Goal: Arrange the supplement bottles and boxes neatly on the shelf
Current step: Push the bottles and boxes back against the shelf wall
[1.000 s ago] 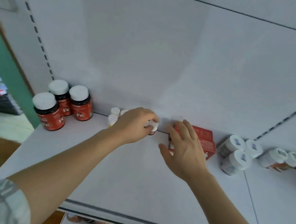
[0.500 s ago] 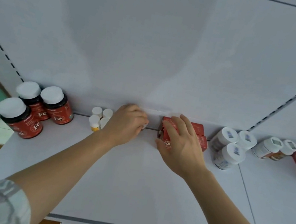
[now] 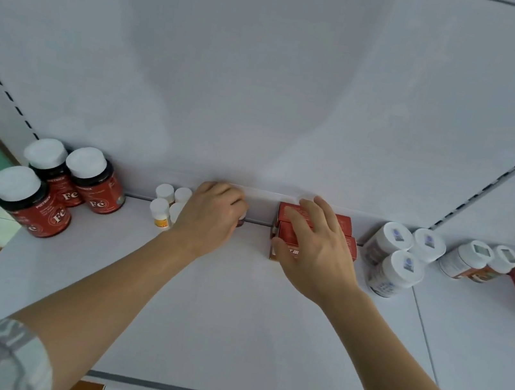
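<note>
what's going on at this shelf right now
A person is tidying supplements on a white shelf. Their left hand is curled round a small bottle at the back, beside a cluster of small white-capped bottles. Their right hand rests on the stacked red boxes.

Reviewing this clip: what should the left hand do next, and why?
Probably set its small bottle down by the little white-capped bottles and let go: the left hand grips it at the back wall, right beside that cluster, while the right hand rests on the red boxes.
</note>
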Demonstrator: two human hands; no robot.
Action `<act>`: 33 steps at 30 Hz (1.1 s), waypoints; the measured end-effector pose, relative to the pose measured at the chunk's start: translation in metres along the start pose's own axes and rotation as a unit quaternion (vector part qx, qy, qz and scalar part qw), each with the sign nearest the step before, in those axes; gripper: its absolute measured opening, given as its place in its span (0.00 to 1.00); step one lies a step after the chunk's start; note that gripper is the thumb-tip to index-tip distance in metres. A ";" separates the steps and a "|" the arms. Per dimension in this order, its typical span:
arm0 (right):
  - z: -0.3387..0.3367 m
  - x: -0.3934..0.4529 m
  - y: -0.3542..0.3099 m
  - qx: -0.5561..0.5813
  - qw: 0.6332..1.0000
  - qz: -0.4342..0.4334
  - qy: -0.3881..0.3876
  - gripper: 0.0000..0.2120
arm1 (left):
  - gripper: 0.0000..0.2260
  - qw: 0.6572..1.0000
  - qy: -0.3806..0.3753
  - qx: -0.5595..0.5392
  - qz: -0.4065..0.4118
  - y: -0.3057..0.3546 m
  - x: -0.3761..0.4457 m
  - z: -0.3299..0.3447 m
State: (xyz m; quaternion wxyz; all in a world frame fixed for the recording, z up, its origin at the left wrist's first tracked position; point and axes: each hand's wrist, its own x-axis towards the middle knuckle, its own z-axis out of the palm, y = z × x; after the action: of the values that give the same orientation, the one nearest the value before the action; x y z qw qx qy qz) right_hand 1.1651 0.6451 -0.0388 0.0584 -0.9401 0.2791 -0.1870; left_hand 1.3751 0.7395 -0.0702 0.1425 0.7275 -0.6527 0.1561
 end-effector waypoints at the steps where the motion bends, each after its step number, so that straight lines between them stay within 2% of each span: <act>1: -0.001 -0.001 0.001 -0.003 1.000 0.001 -0.002 0.24 | 0.06 1.000 -0.005 0.000 -0.005 0.001 0.000 -0.001; 7: -0.008 -0.006 0.005 -0.005 1.000 0.006 -0.006 0.24 | 0.03 1.000 -0.007 -0.002 -0.024 0.007 0.001 -0.013; 12: -0.018 -0.017 0.007 -0.031 0.999 0.025 -0.013 0.26 | 0.10 0.998 0.026 -0.021 -0.050 0.024 0.005 -0.030; 19: -0.052 -0.061 0.003 -0.084 0.990 0.109 -0.020 0.34 | 0.20 0.998 0.017 -0.058 -0.005 0.073 0.019 -0.055; 28: -0.100 -0.168 0.024 -0.157 0.953 0.253 -0.063 0.36 | 0.26 0.987 -0.002 -0.122 0.102 0.193 0.029 -0.067; 33: -0.141 -0.243 0.068 -0.169 0.922 0.345 -0.040 0.36 | 0.29 0.976 -0.028 -0.135 0.167 0.294 0.049 -0.069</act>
State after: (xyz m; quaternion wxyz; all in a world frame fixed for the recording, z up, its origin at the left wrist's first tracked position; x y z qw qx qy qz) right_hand 0.8882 0.7206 -0.0005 -0.0293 -0.7878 0.6115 -0.0675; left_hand 1.0850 0.6921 0.0142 0.1927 0.5867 -0.7836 0.0678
